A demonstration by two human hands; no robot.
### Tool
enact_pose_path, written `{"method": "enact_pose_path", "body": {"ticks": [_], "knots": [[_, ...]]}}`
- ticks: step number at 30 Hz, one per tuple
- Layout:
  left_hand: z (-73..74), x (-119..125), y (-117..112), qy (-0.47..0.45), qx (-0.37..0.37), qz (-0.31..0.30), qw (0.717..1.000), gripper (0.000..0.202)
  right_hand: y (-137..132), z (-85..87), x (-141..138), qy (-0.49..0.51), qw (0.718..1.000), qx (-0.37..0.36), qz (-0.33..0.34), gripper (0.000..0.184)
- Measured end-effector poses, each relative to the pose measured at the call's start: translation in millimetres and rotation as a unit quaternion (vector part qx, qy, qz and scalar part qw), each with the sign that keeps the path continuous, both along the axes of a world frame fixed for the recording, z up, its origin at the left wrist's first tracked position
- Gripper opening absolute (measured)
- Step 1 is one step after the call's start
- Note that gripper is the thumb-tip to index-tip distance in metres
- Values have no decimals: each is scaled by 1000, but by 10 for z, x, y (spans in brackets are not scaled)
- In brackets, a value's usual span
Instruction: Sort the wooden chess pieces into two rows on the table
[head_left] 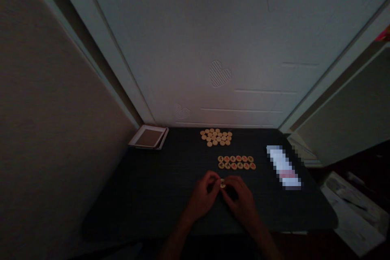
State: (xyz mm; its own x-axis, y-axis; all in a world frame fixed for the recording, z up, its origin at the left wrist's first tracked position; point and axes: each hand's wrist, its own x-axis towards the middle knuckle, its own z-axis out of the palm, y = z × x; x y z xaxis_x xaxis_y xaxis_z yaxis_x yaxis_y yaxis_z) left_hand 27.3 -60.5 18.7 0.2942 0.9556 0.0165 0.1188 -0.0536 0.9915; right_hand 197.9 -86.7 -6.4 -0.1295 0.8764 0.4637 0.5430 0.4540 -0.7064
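A pale round Chinese chess piece (223, 185) with a dark mark is held between my two hands, low over the table's middle. My left hand (204, 195) has its thumb and fingers closed at the left edge of the piece. From the right side, my right hand (241, 197) pinches the same piece. Whether a second piece lies under it, I cannot tell. Just beyond my fingers, two neat rows of Chinese chess pieces (234, 166) lie face up, with red and dark characters. Farther back sits a loose cluster of pieces (214, 138) whose tops look blank.
The dark table (146, 195) meets a white panel (195, 48) with raised hearts. Flat frames or box lids (163, 139) are stacked at the back left. A blurred-out bright object (283, 168) lies on the right. White boxes (356, 211) stand lower, past the right edge.
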Motion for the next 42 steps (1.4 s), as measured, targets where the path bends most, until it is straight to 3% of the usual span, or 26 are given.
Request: {"method": "enact_pose_path", "body": {"ticks": [8,15,36,42], "knots": [[6,3,-9,-14,-11,-6,1000,15,-1,-38,5,-8,1000,16,1,23],[63,4,-11,0,-18,-16,1000,15,-4,17,4,6,1000,0,-9,16],[16,25,8,3,-6,13,1000,18,-22,-61,13,2,1000,-6,8,16],[128,-19,42,3,-14,-57,998,16,-1,-62,15,19,1000,-18,9,17]]}}
